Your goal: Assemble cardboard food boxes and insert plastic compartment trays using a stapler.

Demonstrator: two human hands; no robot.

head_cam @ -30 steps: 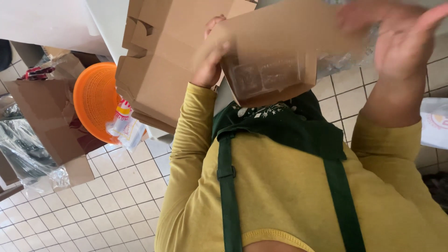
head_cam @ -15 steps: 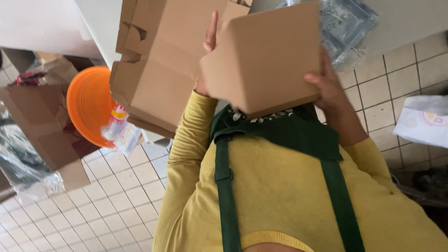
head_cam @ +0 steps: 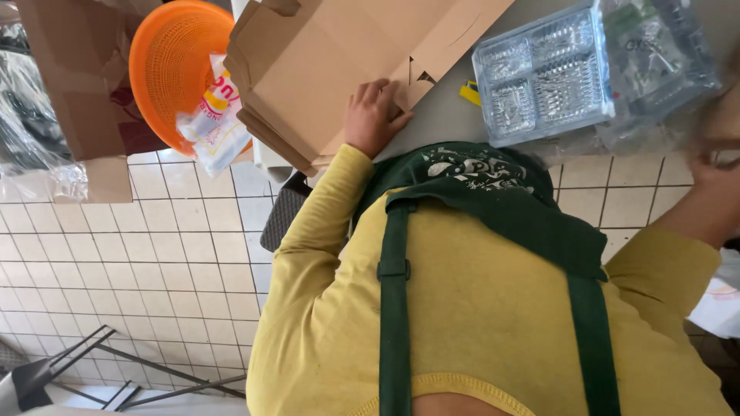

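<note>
— Where is the cardboard?

— The stack of flat cardboard boxes (head_cam: 339, 69) lies on the far left of the grey table (head_cam: 455, 115), its near corner hanging past the table edge over the tiled floor (head_cam: 154, 254). My left hand (head_cam: 374, 115) rests on top of it near that corner, fingers spread flat and pressing down, not closed round anything.

— And your other hand?

— My right hand (head_cam: 713, 173) is at the far right edge of view, blurred and partly cut off; I cannot tell whether it grips anything or is loose.

— What lies around the stack?

— Just right of it sits a small yellow item (head_cam: 470, 92), then a clear plastic tray with compartments (head_cam: 543, 73) lying on crinkled clear wrapping (head_cam: 663, 54). Left of the stack, off the table, an orange mesh basket (head_cam: 169, 65) holds a printed plastic packet (head_cam: 212, 119). Further left stands a brown cardboard piece (head_cam: 77, 77).
</note>
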